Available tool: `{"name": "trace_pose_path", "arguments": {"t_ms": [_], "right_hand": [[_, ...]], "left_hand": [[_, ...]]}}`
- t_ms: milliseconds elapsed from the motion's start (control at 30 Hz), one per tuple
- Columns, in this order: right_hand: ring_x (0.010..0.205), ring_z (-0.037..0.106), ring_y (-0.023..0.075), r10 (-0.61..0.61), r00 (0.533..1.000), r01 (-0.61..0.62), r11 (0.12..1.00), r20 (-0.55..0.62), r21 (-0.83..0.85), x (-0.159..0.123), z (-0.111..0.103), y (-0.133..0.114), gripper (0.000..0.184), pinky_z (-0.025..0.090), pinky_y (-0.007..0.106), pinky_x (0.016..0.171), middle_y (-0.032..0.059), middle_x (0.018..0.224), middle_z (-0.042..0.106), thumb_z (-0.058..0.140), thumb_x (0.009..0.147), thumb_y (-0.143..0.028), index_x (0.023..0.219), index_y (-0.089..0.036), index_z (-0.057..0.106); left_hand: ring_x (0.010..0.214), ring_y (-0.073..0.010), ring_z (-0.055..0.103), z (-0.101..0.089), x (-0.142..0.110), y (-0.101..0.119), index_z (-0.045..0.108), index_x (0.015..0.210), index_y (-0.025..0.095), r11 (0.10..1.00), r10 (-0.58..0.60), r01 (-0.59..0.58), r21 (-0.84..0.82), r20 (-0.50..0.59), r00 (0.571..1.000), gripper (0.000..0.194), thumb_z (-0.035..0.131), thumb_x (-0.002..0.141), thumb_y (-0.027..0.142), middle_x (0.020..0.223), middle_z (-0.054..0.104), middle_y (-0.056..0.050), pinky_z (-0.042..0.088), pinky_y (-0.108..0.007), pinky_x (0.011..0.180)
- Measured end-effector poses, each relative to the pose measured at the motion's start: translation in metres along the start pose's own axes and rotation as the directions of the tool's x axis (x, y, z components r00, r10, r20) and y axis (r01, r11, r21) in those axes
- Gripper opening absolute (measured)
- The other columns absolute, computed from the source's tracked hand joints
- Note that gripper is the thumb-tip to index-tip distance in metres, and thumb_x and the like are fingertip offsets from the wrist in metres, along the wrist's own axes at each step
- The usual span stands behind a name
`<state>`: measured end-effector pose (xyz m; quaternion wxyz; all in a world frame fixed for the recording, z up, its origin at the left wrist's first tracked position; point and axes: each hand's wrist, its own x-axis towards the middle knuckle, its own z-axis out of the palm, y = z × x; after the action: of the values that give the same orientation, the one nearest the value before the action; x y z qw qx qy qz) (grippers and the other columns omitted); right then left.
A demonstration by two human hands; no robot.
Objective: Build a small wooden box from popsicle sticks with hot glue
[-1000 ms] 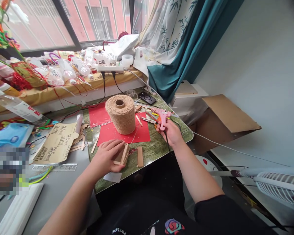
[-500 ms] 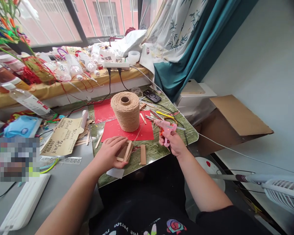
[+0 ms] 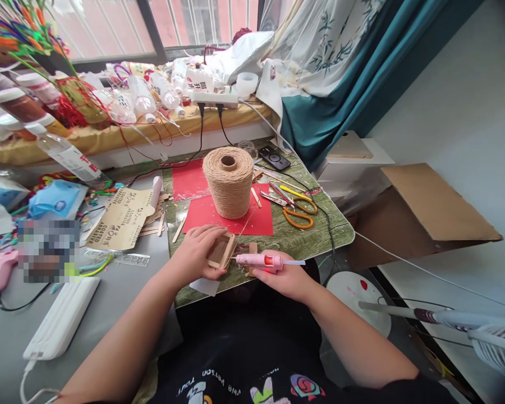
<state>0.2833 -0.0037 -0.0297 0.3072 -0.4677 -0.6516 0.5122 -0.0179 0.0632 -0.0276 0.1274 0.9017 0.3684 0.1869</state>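
Near the centre of the frame, the left hand [image 3: 201, 250] grips a small wooden frame [image 3: 227, 253] at the green table's [image 3: 330, 227] near edge. To its right, the right hand [image 3: 289, 276] holds a pink glue gun [image 3: 258, 261], nozzle pointing left at the frame's side; whether they touch cannot be told. Just above stands a twine spool [image 3: 229, 191], upright on red paper [image 3: 252, 220]. Right of the spool lie orange-handled scissors [image 3: 298, 219], with a phone [image 3: 274, 158] above them. At centre left, sandpaper [image 3: 120, 219] lies beside wooden sticks [image 3: 160, 223]; a white bar [image 3: 63, 320] fills the lower left. Bottles [image 3: 142, 98] crowd the sill at upper left. A teal curtain [image 3: 320, 120] hangs at upper right, above an open carton [image 3: 441, 207]; a fan [image 3: 496, 348] shows at lower right.
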Motion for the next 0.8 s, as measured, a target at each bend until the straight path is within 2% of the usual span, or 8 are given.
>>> {"name": "trace_pose_path", "arguments": {"t_ms": [200, 400, 800], "right_hand": [[0.068, 0.053, 0.0144, -0.056, 0.997, 0.060, 0.993, 0.044, -0.098, -0.002, 0.004, -0.004, 0.022, 0.041, 0.027, 0.063, -0.0025, 0.075, 0.056, 0.071, 0.091, -0.032, 0.077, -0.022, 0.058], [0.068, 0.054, 0.0147, -0.025, 0.998, 0.032, 0.989, 0.051, -0.143, -0.002, 0.008, -0.007, 0.020, 0.041, 0.027, 0.064, -0.0027, 0.075, 0.057, 0.071, 0.091, -0.030, 0.079, -0.023, 0.057], [0.067, 0.057, 0.0154, -0.053, 0.998, 0.059, 0.976, 0.035, -0.209, 0.001, 0.012, -0.003, 0.024, 0.041, 0.028, 0.064, -0.0019, 0.075, 0.059, 0.070, 0.095, -0.036, 0.078, -0.023, 0.058]], "left_hand": [[0.140, -0.0400, 0.054, -0.001, 0.001, 0.002, 0.043, 0.154, 0.024, 1.000, -0.006, 0.006, -0.002, 0.007, 1.000, 0.099, 0.082, 0.071, 0.062, 0.147, 0.062, -0.017, 0.040, -0.055, 0.117], [0.141, -0.0404, 0.053, -0.001, 0.000, 0.002, 0.044, 0.154, 0.023, 1.000, -0.018, 0.018, -0.012, 0.019, 1.000, 0.100, 0.081, 0.071, 0.064, 0.149, 0.061, -0.017, 0.038, -0.056, 0.118], [0.141, -0.0397, 0.053, 0.000, 0.000, 0.001, 0.043, 0.154, 0.023, 1.000, -0.015, 0.015, -0.014, 0.016, 1.000, 0.099, 0.081, 0.071, 0.064, 0.148, 0.061, -0.017, 0.039, -0.055, 0.117]]}}
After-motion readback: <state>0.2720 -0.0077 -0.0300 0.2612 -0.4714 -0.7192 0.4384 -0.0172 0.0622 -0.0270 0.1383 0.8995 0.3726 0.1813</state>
